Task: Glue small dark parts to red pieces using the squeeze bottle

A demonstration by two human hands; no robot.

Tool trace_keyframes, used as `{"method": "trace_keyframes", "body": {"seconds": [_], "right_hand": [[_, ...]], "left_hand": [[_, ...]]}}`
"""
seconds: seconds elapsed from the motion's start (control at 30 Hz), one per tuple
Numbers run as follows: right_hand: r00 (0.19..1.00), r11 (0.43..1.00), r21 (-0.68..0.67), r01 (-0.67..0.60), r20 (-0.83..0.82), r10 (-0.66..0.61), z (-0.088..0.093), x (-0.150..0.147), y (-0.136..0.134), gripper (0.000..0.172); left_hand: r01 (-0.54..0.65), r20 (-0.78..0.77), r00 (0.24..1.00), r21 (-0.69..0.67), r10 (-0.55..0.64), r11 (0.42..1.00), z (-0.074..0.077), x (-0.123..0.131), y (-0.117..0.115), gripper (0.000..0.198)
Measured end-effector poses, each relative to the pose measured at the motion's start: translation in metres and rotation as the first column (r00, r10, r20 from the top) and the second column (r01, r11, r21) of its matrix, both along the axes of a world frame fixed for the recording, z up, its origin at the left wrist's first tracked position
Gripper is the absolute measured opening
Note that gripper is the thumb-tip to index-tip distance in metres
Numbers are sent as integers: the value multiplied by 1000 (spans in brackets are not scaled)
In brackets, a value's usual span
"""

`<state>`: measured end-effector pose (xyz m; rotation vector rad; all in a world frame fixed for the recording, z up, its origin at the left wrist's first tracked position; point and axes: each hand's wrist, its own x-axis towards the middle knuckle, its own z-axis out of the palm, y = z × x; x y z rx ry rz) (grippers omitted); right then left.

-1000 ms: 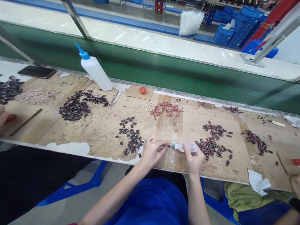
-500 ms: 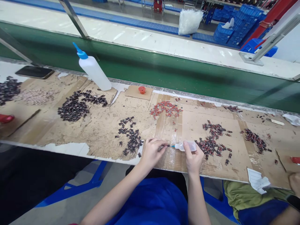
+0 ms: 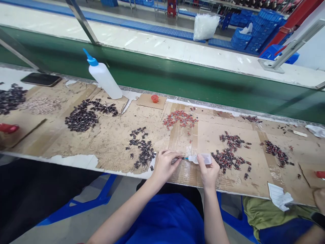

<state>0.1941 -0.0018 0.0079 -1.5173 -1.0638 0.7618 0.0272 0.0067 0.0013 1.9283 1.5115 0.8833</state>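
Observation:
My right hand is closed around a small translucent squeeze bottle lying nearly level. Its thin blue-green tip points left and meets, or almost meets, a tiny dark part pinched in the fingertips of my left hand. The part is too small to make out well. Just left of that hand is a heap of small black parts. Black-and-red pieces lie to the right of the bottle, and small red parts are spread behind my hands.
Cardboard covers the bench. A large white bottle with a blue nozzle leans at the back. Nearby are a red cap, a phone and more black parts. Another person's arm shows at lower right.
The bottle and my right hand have shifted very slightly left, its tip nearer the part. My left hand holds almost still. The view has tilted a little.

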Motion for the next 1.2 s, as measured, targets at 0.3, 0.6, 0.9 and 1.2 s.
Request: {"method": "trace_keyframes", "body": {"seconds": [0.3, 0.6, 0.9, 1.2], "right_hand": [[989, 989, 28, 147, -31, -146, -1, 0, -4, 31], [954, 943, 186, 277, -175, -245, -7, 2, -1, 41], [974, 963, 149, 226, -54, -220, -9, -4, 5, 47], [942, 844, 466, 266, 57, -329, -3, -22, -30, 18]], "left_hand": [[-3, -5, 1000, -23, 2, 1000, 0, 0, -1, 10], [173, -92, 978, -120, -185, 977, 15, -9, 16, 9], [202, -364, 912, -8, -191, 979, 26, 30, 73, 4], [239, -371, 906, 50, -204, 970, 4, 28, 77, 13]]}}
